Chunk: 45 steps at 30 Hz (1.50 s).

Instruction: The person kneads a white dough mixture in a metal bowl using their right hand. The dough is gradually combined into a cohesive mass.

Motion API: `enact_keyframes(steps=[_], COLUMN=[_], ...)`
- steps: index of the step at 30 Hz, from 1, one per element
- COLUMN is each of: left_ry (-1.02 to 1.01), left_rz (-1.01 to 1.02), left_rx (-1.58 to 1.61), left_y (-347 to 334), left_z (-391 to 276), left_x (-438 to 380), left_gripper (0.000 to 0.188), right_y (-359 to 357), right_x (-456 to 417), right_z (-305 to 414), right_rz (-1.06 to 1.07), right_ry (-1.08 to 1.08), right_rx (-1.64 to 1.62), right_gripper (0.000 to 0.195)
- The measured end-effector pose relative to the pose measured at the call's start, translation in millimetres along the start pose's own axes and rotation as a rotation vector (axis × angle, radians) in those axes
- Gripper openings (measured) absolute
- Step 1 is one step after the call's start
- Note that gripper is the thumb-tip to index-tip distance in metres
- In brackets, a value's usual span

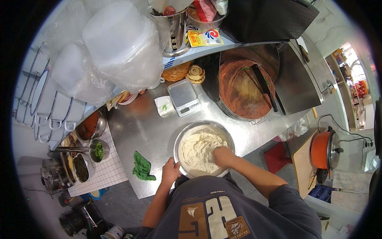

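A round stainless steel bowl stands at the near edge of the steel worktop and holds pale, shaggy dough. The left rim of the bowl is gripped by my left hand. Inside the bowl, at the right side of the dough, my right hand is blurred by motion; its fingers are partly hidden, and I cannot tell whether it holds something. A crumpled green cloth lies on the worktop to the left of my left hand.
Behind the bowl are a digital kitchen scale and a white packet. A cleaver lies across a round wooden chopping board at the back right. Metal containers, one with chopped greens, stand left. A shelf overhangs the back.
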<state>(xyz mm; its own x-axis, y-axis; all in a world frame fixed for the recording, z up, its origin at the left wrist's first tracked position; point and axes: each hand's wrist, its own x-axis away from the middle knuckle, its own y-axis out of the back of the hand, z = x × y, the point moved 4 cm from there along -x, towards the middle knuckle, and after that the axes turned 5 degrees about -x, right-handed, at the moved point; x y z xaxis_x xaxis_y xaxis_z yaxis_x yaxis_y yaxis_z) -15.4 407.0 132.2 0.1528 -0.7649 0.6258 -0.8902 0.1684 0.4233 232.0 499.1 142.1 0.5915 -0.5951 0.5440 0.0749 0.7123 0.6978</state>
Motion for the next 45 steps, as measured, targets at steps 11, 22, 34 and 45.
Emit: enact_keyframes(steps=[11,22,34,45], left_ry=[0.044,0.155,-0.152,-0.231], left_rz=[0.194,0.246,0.127,-0.06], left_rx=[0.054,0.068,-0.234,-0.442], left_y=[6,6,21,36], left_z=[5,-3,-13,-44], left_x=[-20,-11,-42,-53], left_gripper=[0.027,0.033,0.042,0.023], right_y=[-33,-12,-23,-11], right_x=[-111,-47,6,-43], right_z=[39,-6,-35,-19], right_rz=[-0.079,0.069,0.085,-0.303], right_ry=[0.045,-0.13,0.029,-0.485], right_rx=[-0.079,-0.007,-0.218,-0.594], right_gripper=[0.043,0.028,0.031,0.058])
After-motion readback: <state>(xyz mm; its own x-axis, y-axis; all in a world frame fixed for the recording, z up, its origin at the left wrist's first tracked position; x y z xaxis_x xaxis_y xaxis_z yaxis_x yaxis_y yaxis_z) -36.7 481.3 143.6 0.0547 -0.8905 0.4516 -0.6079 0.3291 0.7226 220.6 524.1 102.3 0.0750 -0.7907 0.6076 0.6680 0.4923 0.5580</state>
